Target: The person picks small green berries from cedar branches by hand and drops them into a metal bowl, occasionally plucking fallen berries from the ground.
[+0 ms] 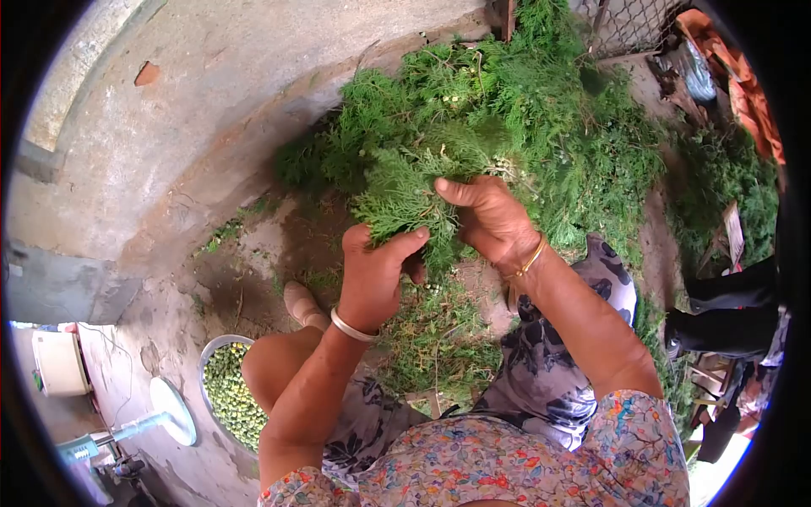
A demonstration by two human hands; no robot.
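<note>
A flat, feathery green conifer sprig (405, 190) is held up in front of me between both hands. My left hand (372, 275) is closed at its lower left side, thumb up and fingers partly hidden behind. My right hand (490, 218) grips the sprig from the right with the thumb on top; its other fingers are mostly out of sight behind the leaves. Beyond the hands lies a large pile of cut conifer branches (608, 160), some carrying small pale cones. Loose green clippings (439, 346) cover the ground between my legs.
By my left knee stands a metal basin (205, 359) filled with small green cones. A standing fan (173, 412) is at the lower left, near a pale box (61, 363). A concrete wall (194, 110) curves along the left. Another person's dark-trousered legs (731, 308) show at right.
</note>
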